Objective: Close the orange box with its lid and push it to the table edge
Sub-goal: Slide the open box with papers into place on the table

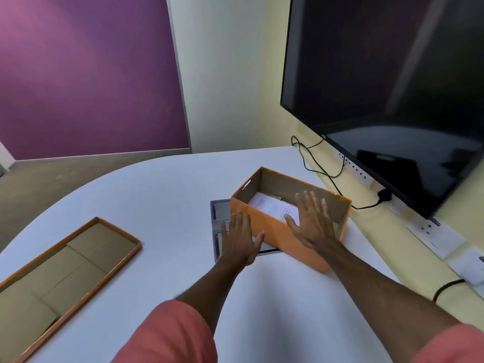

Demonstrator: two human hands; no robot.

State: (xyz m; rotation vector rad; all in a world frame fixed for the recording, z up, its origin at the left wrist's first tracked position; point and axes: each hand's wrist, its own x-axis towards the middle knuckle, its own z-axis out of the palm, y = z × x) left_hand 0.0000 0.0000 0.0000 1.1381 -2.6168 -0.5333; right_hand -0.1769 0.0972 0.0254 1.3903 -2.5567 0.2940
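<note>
The orange box (272,229) stands open on the white table (157,195), right of centre, with white printed papers (269,205) inside. Its lid (65,273) lies upside down at the front left, brown cardboard inside facing up, well apart from the box. My left hand (241,239) hovers flat, fingers spread, at the box's near left corner. My right hand (313,221) is spread flat over the box's near rim and open top. Neither hand holds anything.
A grey flat panel (220,221) lies under the box's left end. A large dark screen (392,87) hangs on the right wall, with black cables (319,169) and wall sockets (432,231) below it. The table's curved far edge runs behind the box.
</note>
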